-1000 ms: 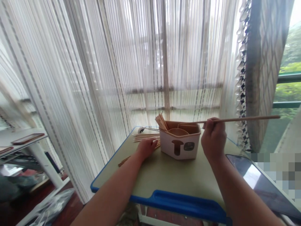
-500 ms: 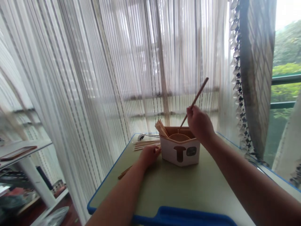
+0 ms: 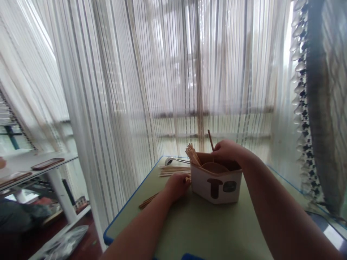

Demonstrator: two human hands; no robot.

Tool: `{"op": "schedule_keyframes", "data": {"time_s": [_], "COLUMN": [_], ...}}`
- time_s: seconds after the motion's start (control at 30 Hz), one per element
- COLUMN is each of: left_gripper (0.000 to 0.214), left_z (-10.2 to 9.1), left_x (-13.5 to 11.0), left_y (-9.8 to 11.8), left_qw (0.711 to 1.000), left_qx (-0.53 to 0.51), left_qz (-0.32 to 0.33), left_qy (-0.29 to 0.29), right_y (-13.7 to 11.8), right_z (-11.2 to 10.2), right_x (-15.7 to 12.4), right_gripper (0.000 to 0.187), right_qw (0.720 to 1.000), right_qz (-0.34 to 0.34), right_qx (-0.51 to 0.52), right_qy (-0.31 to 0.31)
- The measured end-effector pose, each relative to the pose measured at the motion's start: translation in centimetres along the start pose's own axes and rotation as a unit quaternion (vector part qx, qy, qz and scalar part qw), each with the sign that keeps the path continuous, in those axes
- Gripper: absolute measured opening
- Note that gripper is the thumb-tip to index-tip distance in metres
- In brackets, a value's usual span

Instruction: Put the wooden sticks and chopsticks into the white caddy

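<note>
Two flat brown-edged objects (image 3: pixel 48 163) lay at the far left on a white table (image 3: pixel 23 157), with a crumpled clear plastic bag (image 3: pixel 65 241) low beneath it. A sheer striped curtain (image 3: pixel 135 72) hung across the back. Next came the blue-edged worktop (image 3: pixel 214 234), where the ends of a bunch of brown sticks (image 3: pixel 148 201) poked out from under the left forearm. Farther back lay a metal ladle (image 3: pixel 169 161), its bowl to the left and its handle running toward the box, and in front of it several pale sticks (image 3: pixel 173 170) lay side by side. The left hand (image 3: pixel 177 187) rested low at the box's left side, fingers curled shut around the brown sticks. The pale, divided box (image 3: pixel 215 187) stood upright on the worktop, a bundle of light sticks (image 3: pixel 192 153) leaning out of its left end. Over its back right part, the right hand (image 3: pixel 227 150) gripped a single stick (image 3: pixel 210 140), which tilted, upper end to the left; its lower end was hard to make out. At the right edge, a dark glossy device (image 3: pixel 322 225) lay partly visible below a patterned grey curtain (image 3: pixel 324 119).
</note>
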State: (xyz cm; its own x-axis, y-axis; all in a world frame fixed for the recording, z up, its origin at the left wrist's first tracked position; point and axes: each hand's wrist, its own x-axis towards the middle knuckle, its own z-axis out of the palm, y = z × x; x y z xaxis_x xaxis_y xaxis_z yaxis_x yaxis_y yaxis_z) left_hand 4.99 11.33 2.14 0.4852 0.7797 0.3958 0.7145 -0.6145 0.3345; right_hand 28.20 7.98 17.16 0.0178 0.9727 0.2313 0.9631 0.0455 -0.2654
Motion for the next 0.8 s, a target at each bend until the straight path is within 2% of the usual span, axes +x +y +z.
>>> {"op": "schedule_keyframes", "data": {"time_s": [0.07,0.13,0.27,0.4,0.5,0.57,0.67,0.8], "left_gripper": [0.028,0.029,0.03,0.03,0.026,0.023,0.023,0.02], "left_z": [-0.2,-0.2,-0.2,-0.2,-0.3,-0.4,-0.5,-0.7], "left_x": [0.0,0.1,0.0,-0.2,-0.3,-0.4,-0.5,-0.5], "left_y": [-0.1,-0.5,-1.4,-1.7,-1.8,-2.0,-2.1,-2.0], "left_qw": [0.999,0.997,0.994,0.991,0.984,0.98,0.984,0.99], "left_qx": [0.021,0.045,0.069,0.105,0.156,0.171,0.154,0.109], "left_qz": [-0.03,-0.057,-0.072,-0.08,-0.09,-0.097,-0.091,-0.083], "left_qy": [0.007,0.022,0.034,0.029,0.014,-0.004,-0.016,-0.015], "right_y": [0.3,0.6,0.3,-0.6,-0.8,-0.5,0.6,1.8], "right_z": [-0.6,-1.1,-0.4,1.1,1.0,0.4,-0.6,-0.7], "right_x": [-0.1,0.0,0.4,0.9,0.9,0.8,0.7,1.0], "right_gripper": [0.024,0.027,0.039,0.027,0.023,0.024,0.022,0.015], "right_qw": [1.0,0.999,0.994,0.991,0.99,0.989,0.98,0.973], "right_qz": [-0.005,-0.006,-0.053,-0.097,-0.097,-0.081,-0.042,-0.049], "right_qx": [-0.004,-0.013,-0.013,-0.018,-0.009,0.025,0.129,0.21], "right_qy": [0.01,0.046,0.094,0.095,0.099,0.124,0.144,0.082]}}
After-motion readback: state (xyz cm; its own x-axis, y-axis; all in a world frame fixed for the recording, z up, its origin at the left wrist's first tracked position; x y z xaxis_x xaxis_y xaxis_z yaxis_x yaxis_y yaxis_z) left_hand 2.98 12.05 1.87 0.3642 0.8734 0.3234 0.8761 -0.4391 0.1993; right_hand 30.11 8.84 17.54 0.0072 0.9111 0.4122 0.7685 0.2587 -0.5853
